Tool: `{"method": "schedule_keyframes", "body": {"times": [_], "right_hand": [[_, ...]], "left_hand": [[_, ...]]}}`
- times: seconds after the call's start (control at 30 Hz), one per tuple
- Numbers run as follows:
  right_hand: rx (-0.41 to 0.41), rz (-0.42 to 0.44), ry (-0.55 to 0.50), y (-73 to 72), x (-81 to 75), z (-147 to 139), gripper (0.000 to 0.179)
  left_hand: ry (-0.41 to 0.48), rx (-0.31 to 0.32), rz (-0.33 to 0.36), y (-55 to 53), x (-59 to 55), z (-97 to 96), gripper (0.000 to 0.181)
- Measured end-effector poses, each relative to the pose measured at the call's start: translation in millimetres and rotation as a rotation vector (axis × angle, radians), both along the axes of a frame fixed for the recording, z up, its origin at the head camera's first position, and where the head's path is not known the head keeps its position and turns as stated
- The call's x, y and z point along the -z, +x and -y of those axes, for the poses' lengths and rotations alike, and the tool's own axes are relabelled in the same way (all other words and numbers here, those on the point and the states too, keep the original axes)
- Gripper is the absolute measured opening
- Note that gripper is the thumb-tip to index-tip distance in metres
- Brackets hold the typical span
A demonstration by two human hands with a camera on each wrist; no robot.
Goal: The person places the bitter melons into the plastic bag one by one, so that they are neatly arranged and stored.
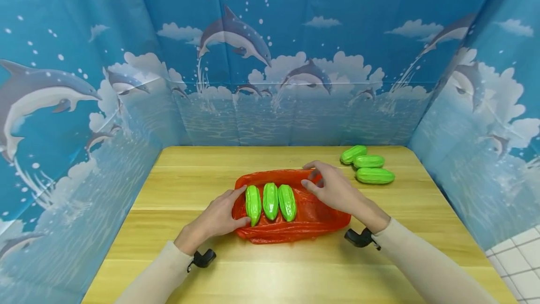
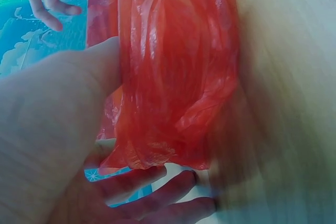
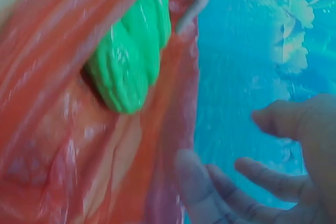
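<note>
A red plastic bag (image 1: 319, 208) forms an oblong, tray-like container on the table. Toward its left end, three bright green ridged cucumbers (image 1: 270, 202) lie side by side, lengthwise away from me. My left hand (image 1: 217, 215) is spread round that end, thumb and index finger over the rim. Its thumb tip is hidden behind the red film (image 2: 176, 77) in the left wrist view, the other fingers straight and apart. Over the container's back right part, my right hand (image 1: 335, 191) has loosely bent, parted fingers with nothing between them; its fingertips (image 3: 191, 174) overlap the red edge.
Beyond my right hand, three more green cucumbers (image 1: 374, 176) lie grouped at the back right of the wooden table (image 1: 198, 168). Blue dolphin-print sheets (image 1: 291, 116) stand along its back and sides. A black wrist camera (image 1: 358, 237) sits on each wrist.
</note>
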State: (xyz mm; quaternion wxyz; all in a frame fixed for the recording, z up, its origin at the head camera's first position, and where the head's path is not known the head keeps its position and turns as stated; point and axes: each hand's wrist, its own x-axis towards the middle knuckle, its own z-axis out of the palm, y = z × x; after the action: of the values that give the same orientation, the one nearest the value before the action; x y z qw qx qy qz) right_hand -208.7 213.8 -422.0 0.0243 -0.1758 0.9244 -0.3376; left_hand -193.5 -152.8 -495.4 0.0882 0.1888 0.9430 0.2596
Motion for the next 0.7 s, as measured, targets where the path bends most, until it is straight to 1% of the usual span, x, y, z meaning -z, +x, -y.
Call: {"method": "schedule_keyframes", "body": {"times": [0.2, 0.37, 0.47, 0.57, 0.7], "right_hand": [[0.05, -0.107, -0.03, 0.7, -2.8, -25, 0.043], [0.076, -0.156, -0.054, -1.9, -2.0, -51, 0.042], [0.091, -0.194, -0.05, -5.5, -0.2, -65, 0.041], [0.107, -0.218, -0.042, -10.3, 2.4, -77, 0.039], [0.111, -0.218, -0.028, -17.4, 8.6, -94, 0.036]], "left_hand": [[0.0, -0.011, -0.014, 1.8, 1.2, -0.8, 0.101], [0.001, -0.018, -0.004, 2.1, 2.5, -2.2, 0.102], [0.003, -0.021, -0.002, 1.6, 3.6, -2.7, 0.102], [0.009, -0.024, -0.011, 0.4, 3.5, -2.9, 0.104], [0.007, -0.027, -0.017, -0.1, 4.4, -2.3, 0.104]]}}
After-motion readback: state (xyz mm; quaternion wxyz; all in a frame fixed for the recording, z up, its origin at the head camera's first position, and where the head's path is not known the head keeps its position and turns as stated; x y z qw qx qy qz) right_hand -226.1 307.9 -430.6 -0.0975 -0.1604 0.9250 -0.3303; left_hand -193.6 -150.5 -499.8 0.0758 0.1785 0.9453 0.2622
